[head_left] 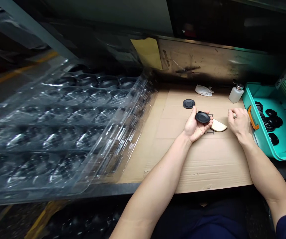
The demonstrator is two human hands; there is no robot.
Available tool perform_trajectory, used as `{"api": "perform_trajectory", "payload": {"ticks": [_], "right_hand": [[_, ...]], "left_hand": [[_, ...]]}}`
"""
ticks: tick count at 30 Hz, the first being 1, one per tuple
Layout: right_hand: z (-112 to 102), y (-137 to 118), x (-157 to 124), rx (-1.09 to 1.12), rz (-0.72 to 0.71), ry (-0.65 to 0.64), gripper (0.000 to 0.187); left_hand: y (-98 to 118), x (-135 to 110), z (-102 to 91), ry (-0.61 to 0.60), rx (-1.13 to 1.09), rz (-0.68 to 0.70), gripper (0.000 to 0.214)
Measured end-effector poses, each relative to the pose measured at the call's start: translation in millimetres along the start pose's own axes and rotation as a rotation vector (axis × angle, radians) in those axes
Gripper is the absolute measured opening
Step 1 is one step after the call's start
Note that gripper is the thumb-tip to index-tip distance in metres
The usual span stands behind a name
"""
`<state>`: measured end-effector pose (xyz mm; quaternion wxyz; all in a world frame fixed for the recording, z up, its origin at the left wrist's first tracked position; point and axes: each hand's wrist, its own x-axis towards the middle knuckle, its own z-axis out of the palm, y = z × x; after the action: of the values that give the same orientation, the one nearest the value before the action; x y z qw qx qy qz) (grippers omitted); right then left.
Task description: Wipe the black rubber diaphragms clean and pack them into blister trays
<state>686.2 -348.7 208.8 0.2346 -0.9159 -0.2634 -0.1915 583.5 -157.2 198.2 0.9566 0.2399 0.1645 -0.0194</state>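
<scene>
My left hand (pixel 195 127) holds a round black cap-like part (pixel 202 117) between thumb and fingers, its dished face turned up. Just right of those fingertips a pale, flat disc (pixel 218 125) lies on the cardboard, partly covered by the hand. Another black cap-like part (pixel 189 103) rests on the cardboard beyond my left thumb. My right hand (pixel 239 122) is beside the teal bin, its fingers curled in and pinched together; whatever they grip is too small or hidden to make out.
The teal bin (pixel 264 142) at right has an orange handle and several black parts. Behind stand a white bottle (pixel 236 93) and a crumpled white wad (pixel 204 90). Stacked clear plastic trays (pixel 83 122) fill the left. Cardboard (pixel 182 159) covers the bench; a metal panel (pixel 202 63) rises behind.
</scene>
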Motion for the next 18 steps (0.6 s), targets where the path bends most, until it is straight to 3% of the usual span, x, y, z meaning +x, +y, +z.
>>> {"api": "perform_trajectory", "payload": {"ticks": [2,5,8,10,14,18], "right_hand": [[-4.4,14.5,3.7,-0.122,0.064,0.013,0.028],[-5.9,31.3,5.9,-0.245,0.136,-0.148,0.027],[-3.6,38.6,6.5,-0.191,0.155,-0.254,0.021],[-2.6,37.5,7.2,-0.067,0.104,-0.205,0.023],[-5.2,23.9,19.5,0.146,0.036,0.015,0.035],[-15.8,12.9,66.1,0.067,0.083,0.091,0.036]], "left_hand": [[-1.4,1.2,-0.7,-0.007,0.057,0.014,0.064],[-6.2,3.1,-0.8,-0.017,0.168,0.047,0.063],[-16.0,5.7,1.2,-0.007,0.259,0.099,0.061],[-24.6,7.6,4.0,-0.028,0.304,0.123,0.06],[-39.8,9.6,10.7,-0.137,0.372,0.093,0.061],[-43.9,9.0,13.0,-0.174,0.342,0.063,0.06]]}}
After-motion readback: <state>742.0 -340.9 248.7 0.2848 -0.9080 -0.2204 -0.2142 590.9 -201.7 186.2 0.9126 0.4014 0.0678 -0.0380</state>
